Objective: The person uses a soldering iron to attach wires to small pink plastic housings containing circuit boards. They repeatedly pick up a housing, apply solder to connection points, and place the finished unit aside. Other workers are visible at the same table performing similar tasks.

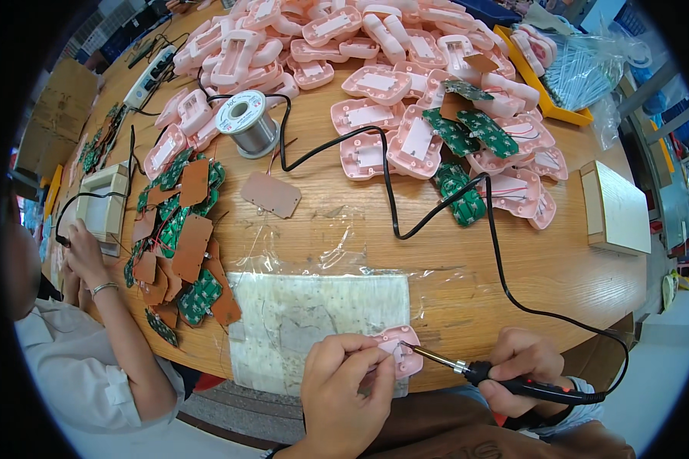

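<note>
A small pink plastic shell (407, 369) lies at the near edge of the pale work mat, and a white inner part shows in it. My left hand (344, 386) is closed in a pinch over the shell's left side; what its fingertips hold is hidden. My right hand (530, 367) grips a black-handled soldering iron (478, 372) with a small red light on its handle. The iron's metal tip points left and reaches the shell, close to my left fingertips. From the handle's end a black cord (509, 294) runs back across the table.
Pink shells (306, 46) are heaped at the back. Green and brown circuit boards (194, 245) are piled on the left, near a solder spool (246, 126). Another person's hand (84, 256) works at far left by a wooden frame (103, 203). A wooden box (618, 206) stands right.
</note>
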A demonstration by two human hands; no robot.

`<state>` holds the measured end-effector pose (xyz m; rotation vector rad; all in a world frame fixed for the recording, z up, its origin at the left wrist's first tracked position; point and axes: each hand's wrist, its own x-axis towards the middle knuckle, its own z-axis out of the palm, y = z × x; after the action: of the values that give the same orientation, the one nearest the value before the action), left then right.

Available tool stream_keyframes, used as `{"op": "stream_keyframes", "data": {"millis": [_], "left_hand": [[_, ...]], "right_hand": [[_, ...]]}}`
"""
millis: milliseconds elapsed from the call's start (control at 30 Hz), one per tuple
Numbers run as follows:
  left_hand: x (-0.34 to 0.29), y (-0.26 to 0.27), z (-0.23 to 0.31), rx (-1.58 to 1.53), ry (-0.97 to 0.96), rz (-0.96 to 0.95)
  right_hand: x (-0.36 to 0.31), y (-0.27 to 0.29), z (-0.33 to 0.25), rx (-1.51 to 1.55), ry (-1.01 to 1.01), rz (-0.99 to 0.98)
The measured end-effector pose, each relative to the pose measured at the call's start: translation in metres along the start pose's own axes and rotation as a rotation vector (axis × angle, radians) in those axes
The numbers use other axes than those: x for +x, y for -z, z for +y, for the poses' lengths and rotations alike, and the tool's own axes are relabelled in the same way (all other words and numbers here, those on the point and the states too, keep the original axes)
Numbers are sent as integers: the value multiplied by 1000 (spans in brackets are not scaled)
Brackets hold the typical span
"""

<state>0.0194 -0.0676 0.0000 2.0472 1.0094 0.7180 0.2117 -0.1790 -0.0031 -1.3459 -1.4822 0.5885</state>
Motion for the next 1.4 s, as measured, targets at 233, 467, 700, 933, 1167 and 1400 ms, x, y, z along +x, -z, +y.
{"op": "stream_keyframes", "data": {"millis": [233, 467, 700, 933, 1167, 1400], "left_hand": [[1, 1, 2, 26, 5, -11], [2, 2, 4, 26, 27, -21], [2, 5, 5, 16, 41, -68], [1, 7, 8, 0, 88, -116], [3, 8, 11, 14, 98, -128], [-2, 7, 10, 20, 119, -132]], "right_hand": [[8, 5, -6, 5, 3, -68], [5, 4, -6, -3, -17, -10], [-2, 10, -6, 73, -49, 44], [-7, 2, -3, 94, -20, 24], [-5, 2, -5, 73, 6, -14], [1, 6, -11, 29, 35, -86]]}}
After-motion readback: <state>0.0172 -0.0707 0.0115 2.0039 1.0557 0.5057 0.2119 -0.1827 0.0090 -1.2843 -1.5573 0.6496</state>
